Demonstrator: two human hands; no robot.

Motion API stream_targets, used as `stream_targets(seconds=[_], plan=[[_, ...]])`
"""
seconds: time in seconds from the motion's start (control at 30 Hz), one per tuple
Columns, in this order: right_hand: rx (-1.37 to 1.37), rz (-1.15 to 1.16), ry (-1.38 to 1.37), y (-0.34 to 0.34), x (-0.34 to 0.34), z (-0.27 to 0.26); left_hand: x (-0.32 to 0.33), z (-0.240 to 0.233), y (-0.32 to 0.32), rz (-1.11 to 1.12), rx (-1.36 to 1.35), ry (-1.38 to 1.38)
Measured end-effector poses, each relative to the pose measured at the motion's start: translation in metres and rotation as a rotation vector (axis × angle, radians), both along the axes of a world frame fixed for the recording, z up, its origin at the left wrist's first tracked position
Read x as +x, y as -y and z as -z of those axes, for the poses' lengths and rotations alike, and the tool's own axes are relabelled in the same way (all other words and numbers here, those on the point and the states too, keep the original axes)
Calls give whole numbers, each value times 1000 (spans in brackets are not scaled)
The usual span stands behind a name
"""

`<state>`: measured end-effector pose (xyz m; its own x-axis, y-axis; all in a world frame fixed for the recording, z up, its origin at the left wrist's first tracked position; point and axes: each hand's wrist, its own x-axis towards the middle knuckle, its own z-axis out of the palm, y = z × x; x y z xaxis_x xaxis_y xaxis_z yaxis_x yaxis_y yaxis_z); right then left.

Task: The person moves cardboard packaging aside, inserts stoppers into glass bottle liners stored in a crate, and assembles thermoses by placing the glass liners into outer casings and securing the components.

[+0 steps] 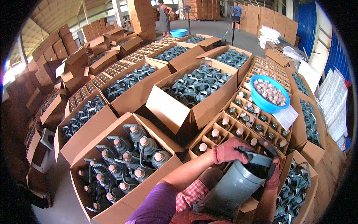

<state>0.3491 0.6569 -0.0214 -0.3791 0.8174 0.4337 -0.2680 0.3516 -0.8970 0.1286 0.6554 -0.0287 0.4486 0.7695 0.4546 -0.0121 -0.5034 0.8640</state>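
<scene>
My left hand (233,149), in a red glove with dark fingers, grips the rim side of a large grey-green cylindrical container (235,182). On the other side of its opening, my right hand (272,168), gloved alike, holds the same piece. The container lies tilted across my lap, its ribbed mouth towards the upper right. A lighter grey-green curved part (260,159) sits between my hands at the mouth; whether it is separate, I cannot tell. Just beyond my hands, capped glass bottles (214,134) stand in a divided carton (208,141).
An open carton (131,204) of handled vessels with pale caps stands at the left. Further cartons (173,98) hold uncapped grey-green parts. A blue basin (253,95) of caps rests on the bottles. Two people (165,18) stand in the background near fans.
</scene>
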Motion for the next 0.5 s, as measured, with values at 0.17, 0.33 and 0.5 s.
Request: stream_targets(seconds=[0.17, 0.33, 0.5], plan=[[134, 322, 191, -29, -30, -9, -14, -5, -30, -413, -264, 199], [966, 304, 1048, -56, -86, -56, -51, 8, -85, -300, -406, 856], [642, 414, 954, -149, -100, -9, -38, -10, -127, -482, -219, 763]])
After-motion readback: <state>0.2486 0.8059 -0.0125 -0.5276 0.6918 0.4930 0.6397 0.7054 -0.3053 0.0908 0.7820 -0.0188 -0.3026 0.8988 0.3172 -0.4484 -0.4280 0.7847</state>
